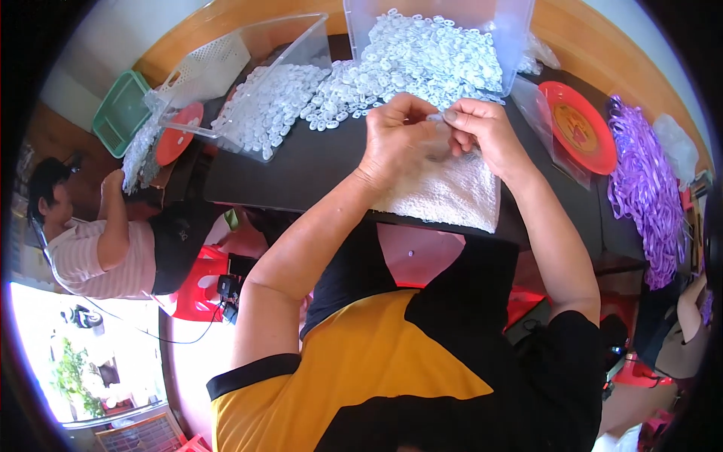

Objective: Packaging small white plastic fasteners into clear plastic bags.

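Observation:
My left hand (397, 145) and my right hand (488, 134) meet over the near edge of the dark table (294, 179), thumbs and fingers pinched close together. Between the fingertips shows a bit of something small and pale, mostly hidden by the fingers. A white terry towel (444, 197) lies under both hands and reaches the table's front edge. Just beyond the hands spreads a large heap of small white oval plastic pieces with holes (429, 60), spilling out of a clear plastic bin (514, 45) tipped toward me.
Left of the heap, a second clear bin (320, 38) lies tipped with more pieces. A red plate (595, 124) and purple ribbons (644, 188) are at the right. At the left are a green basket (113, 113), a white basket (215, 64) and a seated person (105, 248) working.

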`<state>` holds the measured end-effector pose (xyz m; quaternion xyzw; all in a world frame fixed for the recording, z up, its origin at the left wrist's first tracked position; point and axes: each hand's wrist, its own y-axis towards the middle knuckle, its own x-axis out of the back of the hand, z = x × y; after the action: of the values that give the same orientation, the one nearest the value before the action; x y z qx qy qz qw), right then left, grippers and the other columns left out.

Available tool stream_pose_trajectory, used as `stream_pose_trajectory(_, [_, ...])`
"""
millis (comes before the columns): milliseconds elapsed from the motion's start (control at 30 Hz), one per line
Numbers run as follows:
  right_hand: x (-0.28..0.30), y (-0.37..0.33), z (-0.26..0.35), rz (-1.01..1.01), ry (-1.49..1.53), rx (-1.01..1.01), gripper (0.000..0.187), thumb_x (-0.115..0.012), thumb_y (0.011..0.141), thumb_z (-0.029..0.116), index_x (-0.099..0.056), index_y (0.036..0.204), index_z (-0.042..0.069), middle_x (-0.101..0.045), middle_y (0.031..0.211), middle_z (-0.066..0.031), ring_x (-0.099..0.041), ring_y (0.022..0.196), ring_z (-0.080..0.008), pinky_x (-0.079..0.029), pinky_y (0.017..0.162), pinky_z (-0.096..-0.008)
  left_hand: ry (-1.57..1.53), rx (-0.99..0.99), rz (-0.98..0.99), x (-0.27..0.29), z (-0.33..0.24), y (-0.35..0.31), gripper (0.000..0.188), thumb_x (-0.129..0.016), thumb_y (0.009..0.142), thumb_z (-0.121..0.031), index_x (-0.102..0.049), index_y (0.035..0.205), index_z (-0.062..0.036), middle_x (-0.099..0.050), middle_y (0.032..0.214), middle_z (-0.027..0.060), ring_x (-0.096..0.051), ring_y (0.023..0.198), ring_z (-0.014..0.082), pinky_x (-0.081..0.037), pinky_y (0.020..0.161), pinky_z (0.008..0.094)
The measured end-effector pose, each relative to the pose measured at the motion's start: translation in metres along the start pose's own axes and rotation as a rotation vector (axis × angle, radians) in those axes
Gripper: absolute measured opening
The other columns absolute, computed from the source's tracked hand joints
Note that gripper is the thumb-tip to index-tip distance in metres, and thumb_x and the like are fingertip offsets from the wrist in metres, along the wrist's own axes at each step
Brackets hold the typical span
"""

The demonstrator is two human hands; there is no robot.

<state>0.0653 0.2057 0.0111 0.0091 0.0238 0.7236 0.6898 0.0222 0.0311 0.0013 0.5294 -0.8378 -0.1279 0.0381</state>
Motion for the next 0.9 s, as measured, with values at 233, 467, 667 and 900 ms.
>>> stream_pose_trajectory(233, [0.007, -0.007, 0.006, 0.019, -0.017, 0.074, 0.021, -0.064, 0.088, 0.022, -0.063, 0.083, 0.002, -0.053, 0.059, 0.0008, -0.052, 0.049, -0.0084, -0.032, 0.046, -0.021, 0.134, -0.123, -0.009, -0.003, -0.002, 0.0, 0.017, -0.074, 0.076, 0.0, -0.066, 0.092, -0.0002, -0.063, 0.076, 0.0011, -0.053, 0.064, 0.005, -0.04, 0.053, 0.0195])
stream_pose_trajectory(467, [0.005, -0.018, 0.019, 0.103, -0.016, 0.143, 0.02, -0.063, 0.088, 0.021, -0.063, 0.082, 0.002, -0.054, 0.061, -0.0014, -0.053, 0.055, -0.01, -0.038, 0.052, -0.0225, 0.189, -0.122, 0.057, -0.014, -0.023, -0.022, 0.022, -0.074, 0.077, 0.001, -0.063, 0.096, 0.0022, -0.067, 0.085, 0.0053, -0.062, 0.077, 0.0087, -0.052, 0.071, 0.0238])
stream_pose_trajectory(667, [0.002, -0.025, 0.026, 0.149, -0.046, 0.123, 0.017, -0.062, 0.088, 0.02, -0.063, 0.082, 0.003, -0.055, 0.064, -0.0006, -0.054, 0.057, -0.0099, -0.039, 0.054, -0.0236, 0.146, -0.225, 0.007, -0.013, -0.014, -0.037, 0.02, -0.073, 0.076, 0.004, -0.063, 0.093, 0.0008, -0.063, 0.077, 0.001, -0.058, 0.071, 0.0074, -0.05, 0.067, 0.0223])
stream_pose_trajectory(900, [0.011, -0.019, 0.017, 0.019, -0.156, 0.167, 0.015, -0.062, 0.089, 0.021, -0.062, 0.087, 0.006, -0.059, 0.069, 0.0014, -0.055, 0.062, -0.0065, -0.037, 0.057, -0.0207, 0.149, -0.057, -0.132, -0.013, -0.006, -0.034, 0.013, -0.071, 0.077, 0.005, -0.065, 0.088, 0.001, -0.063, 0.075, 0.0023, -0.053, 0.059, 0.0061, -0.042, 0.053, 0.02])
